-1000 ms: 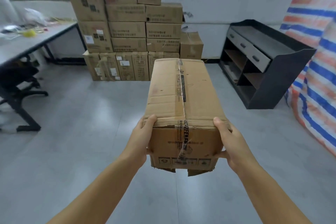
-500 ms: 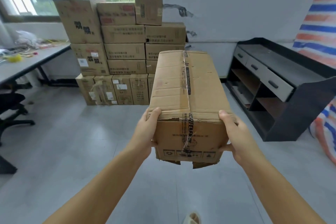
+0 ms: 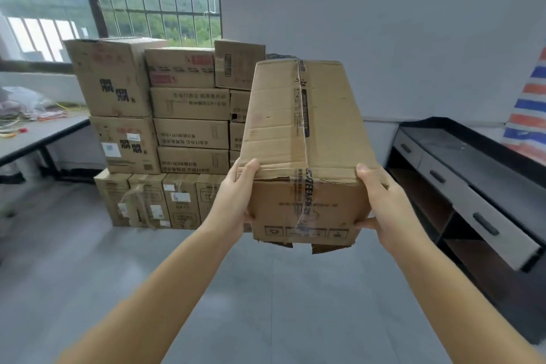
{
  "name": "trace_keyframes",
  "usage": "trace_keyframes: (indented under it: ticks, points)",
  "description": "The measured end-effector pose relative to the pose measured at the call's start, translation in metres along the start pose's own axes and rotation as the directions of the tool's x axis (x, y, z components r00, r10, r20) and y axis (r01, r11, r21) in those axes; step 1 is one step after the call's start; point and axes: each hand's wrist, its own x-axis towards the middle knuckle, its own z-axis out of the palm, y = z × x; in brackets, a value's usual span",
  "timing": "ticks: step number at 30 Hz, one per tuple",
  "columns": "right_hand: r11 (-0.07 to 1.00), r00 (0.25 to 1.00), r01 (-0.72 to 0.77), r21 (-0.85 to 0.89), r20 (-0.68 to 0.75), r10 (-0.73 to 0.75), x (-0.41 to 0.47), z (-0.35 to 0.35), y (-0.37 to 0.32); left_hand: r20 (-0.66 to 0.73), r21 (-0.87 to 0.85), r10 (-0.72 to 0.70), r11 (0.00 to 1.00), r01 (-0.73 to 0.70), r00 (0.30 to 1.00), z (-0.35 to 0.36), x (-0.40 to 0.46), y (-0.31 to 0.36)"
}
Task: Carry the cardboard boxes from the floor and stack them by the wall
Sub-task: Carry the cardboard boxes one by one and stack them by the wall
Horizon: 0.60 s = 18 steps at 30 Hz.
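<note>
Brown cardboard box point(image 3: 304, 139) — black-printed tape; black cabinet point(image 3: 461, 186); red-blue-white striped tarp point(image 3: 529, 115).

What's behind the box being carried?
Behind the carried box, held by the left hand and right hand, stands the stack of boxes by the wall. The stack's right end is hidden by it.

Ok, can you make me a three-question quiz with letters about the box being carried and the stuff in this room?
1. Where is the black cabinet?
A. right of the carried box
B. under the window
C. on the desk

2. What colour is the wall?
A. green
B. white
C. brown

3. How is the carried box held?
A. left hand alone
B. right hand alone
C. both hands

Answers:
1 A, it stands along the right side.
2 B, it is plain white.
3 C, one hand grips each near corner.
</note>
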Motion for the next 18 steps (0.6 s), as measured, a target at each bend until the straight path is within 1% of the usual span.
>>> trace_keyframes:
  ticks: [4,6,10,14,18]
  points:
    - [0.998,0.998,0.064,-0.009,0.004,-0.064,0.092,0.031,-0.014,0.013,-0.002,0.060,0.998,-0.060,0.998,0.013,0.099,0.021]
    - [0.996,0.996,0.087,0.000,-0.006,-0.087,0.139,0.050,-0.021,0.042,-0.036,0.094,0.995,-0.092,0.995,0.018,0.152,0.031]
    - [0.990,0.989,0.138,0.025,-0.055,-0.136,0.234,0.087,-0.040,0.087,0.025,0.155,0.987,-0.157,0.984,0.023,0.260,0.064]
    - [0.968,0.966,0.249,0.033,-0.077,-0.246,0.320,0.122,-0.070,0.143,0.028,0.241,0.968,-0.248,0.960,0.033,0.357,0.108]
    - [0.957,0.953,0.289,0.040,-0.105,-0.283,0.398,0.149,-0.083,0.199,0.005,0.299,0.952,-0.306,0.933,0.043,0.439,0.131]
